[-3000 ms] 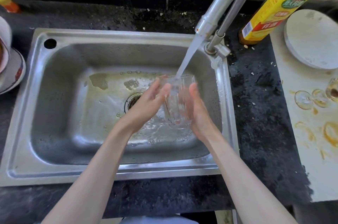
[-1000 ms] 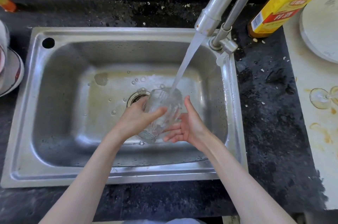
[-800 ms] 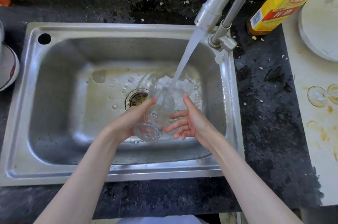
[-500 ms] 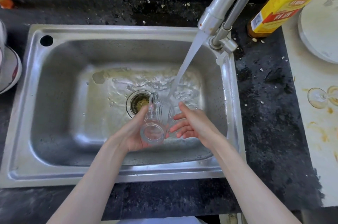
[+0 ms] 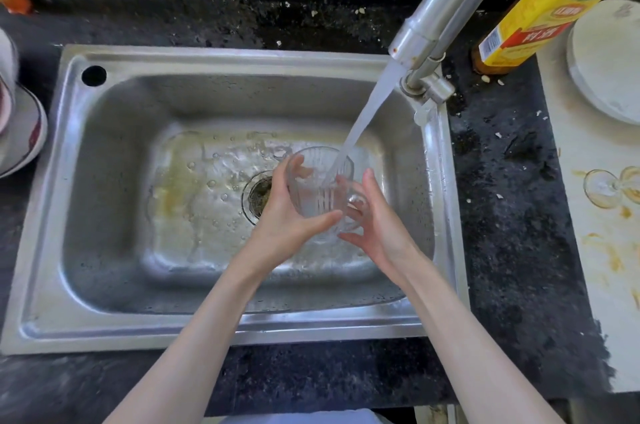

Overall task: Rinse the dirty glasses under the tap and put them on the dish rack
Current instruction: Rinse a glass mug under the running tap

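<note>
Two hands on one clear ribbed glass [image 5: 320, 188], held mouth-up over the sink [image 5: 221, 63] just right of the drain [image 5: 259, 195], under the stream [image 5: 367, 118] running from the tap [image 5: 436, 14] at 1 o'clock. Left hand [image 5: 291, 219] wrapped around the glass from 9 o'clock, fingers curled behind it and showing through the wall, thumb laid across the front near the base. Right hand [image 5: 374, 226] cupping the glass from 3 o'clock, fingers partly seen through the glass, thumb pointing up beside the rim. Both forearms reaching in from 6 o'clock. Hard to make out how far the right fingers close around the base, blurred by glass and water. At 3 o'clock, a stemmed glass [image 5: 609, 188] lying on the stained board [image 5: 602, 267], cut off by the edge. At 1 o'clock, a yellow-labelled bottle [image 5: 533, 14], top out of view. At 9 o'clock, stacked dishes [image 5: 20, 146], only partly visible.
</note>
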